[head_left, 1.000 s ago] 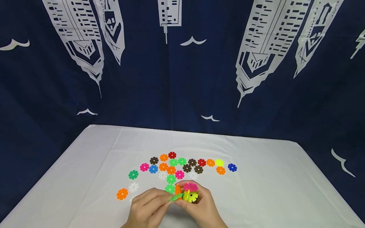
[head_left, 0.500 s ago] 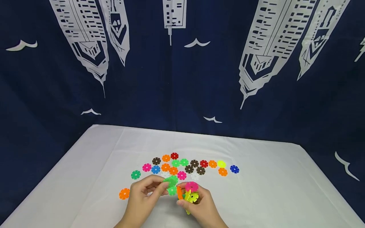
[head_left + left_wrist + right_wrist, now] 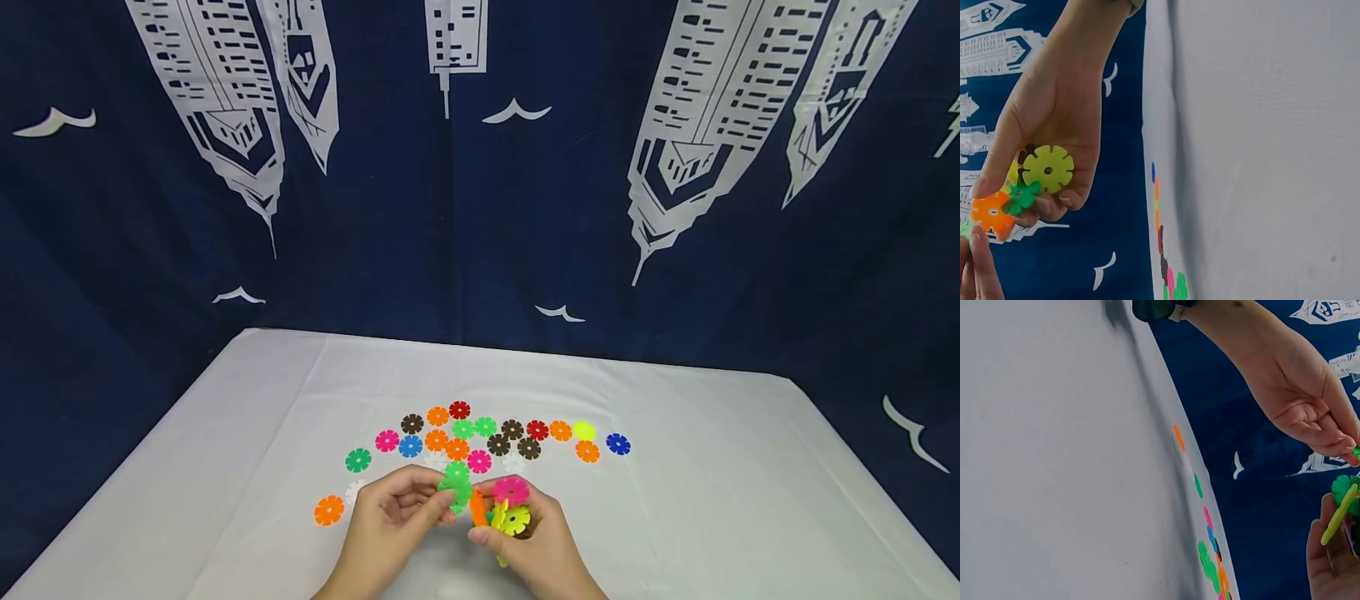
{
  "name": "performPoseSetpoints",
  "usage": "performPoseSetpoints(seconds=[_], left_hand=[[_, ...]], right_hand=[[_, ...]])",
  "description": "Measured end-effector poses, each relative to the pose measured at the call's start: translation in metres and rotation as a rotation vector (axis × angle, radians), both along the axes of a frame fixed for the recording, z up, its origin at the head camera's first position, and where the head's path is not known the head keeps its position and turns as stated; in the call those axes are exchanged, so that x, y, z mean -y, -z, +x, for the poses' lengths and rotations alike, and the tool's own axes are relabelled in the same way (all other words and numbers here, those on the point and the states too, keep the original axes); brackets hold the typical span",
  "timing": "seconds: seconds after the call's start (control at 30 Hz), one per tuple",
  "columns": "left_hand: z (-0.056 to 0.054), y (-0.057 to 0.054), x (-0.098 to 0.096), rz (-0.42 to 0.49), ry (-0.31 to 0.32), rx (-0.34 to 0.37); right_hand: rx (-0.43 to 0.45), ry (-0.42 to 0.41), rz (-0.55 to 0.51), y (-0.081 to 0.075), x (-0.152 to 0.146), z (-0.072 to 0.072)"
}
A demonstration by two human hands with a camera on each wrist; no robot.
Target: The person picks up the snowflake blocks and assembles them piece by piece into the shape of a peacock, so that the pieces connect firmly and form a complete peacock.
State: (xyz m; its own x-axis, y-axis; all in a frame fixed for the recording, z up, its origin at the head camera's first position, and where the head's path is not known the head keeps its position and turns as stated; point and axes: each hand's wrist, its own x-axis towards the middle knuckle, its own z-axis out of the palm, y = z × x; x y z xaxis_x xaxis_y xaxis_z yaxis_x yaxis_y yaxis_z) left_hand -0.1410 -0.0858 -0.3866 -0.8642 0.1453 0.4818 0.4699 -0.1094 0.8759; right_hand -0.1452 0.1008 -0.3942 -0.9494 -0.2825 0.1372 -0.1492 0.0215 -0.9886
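My left hand [image 3: 393, 517] pinches a light green notched disc [image 3: 455, 493] between thumb and fingers, its flat face turned up towards the head view. Close to its right, my right hand [image 3: 542, 527] holds a cluster of joined notched discs: an orange disc [image 3: 478, 508], a pink disc [image 3: 512, 490], yellow discs [image 3: 516, 520], plus a darker green disc [image 3: 1022, 197] and a brown one partly hidden behind a yellow disc. The orange disc stands on edge, facing the light green one. In the right wrist view the cluster is cut off by the frame edge.
Several loose discs lie spread over the white-covered table [image 3: 697, 467] beyond the hands, among them a blue disc [image 3: 618, 444] at the right and an orange disc [image 3: 329, 510] at the left. A dark blue printed curtain [image 3: 480, 233] hangs behind the table.
My left hand has drawn the light green disc away from the cluster, turned it face up, then brought it slightly back towards the orange disc. My right hand keeps holding the cluster.
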Motion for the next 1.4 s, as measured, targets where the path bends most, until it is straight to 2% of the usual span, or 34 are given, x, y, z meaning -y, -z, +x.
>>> performPoseSetpoints(seconds=[0.17,0.3,0.47,0.7,0.8,1.0,1.17,1.27,1.4], left_hand=[[0.001,-0.001,-0.001,-0.005,0.037,0.030],[0.002,-0.002,-0.001,0.000,0.051,0.032],[0.002,-0.004,-0.002,-0.013,0.079,0.020],[0.000,-0.014,0.001,-0.131,0.107,0.031],[0.000,-0.017,0.002,-0.169,0.114,0.068],[-0.001,-0.018,0.003,-0.174,0.128,0.142],[-0.004,-0.012,0.005,-0.207,0.132,0.209],[-0.004,-0.003,0.003,-0.196,0.208,0.324],[-0.003,0.012,-0.006,-0.083,0.407,0.475]], right_hand=[[-0.060,-0.056,-0.036,0.002,-0.001,0.001],[-0.059,-0.103,-0.055,0.002,-0.002,0.000],[-0.063,-0.121,-0.053,0.002,-0.004,0.000],[-0.139,-0.119,0.014,-0.001,-0.006,0.001],[-0.161,-0.137,0.023,-0.003,-0.006,0.001],[-0.079,-0.153,-0.022,-0.004,-0.006,0.000],[-0.026,-0.136,0.034,-0.005,-0.007,-0.004],[-0.019,-0.146,0.036,-0.005,-0.010,-0.007],[-0.052,-0.160,0.077,-0.005,-0.011,-0.012]])
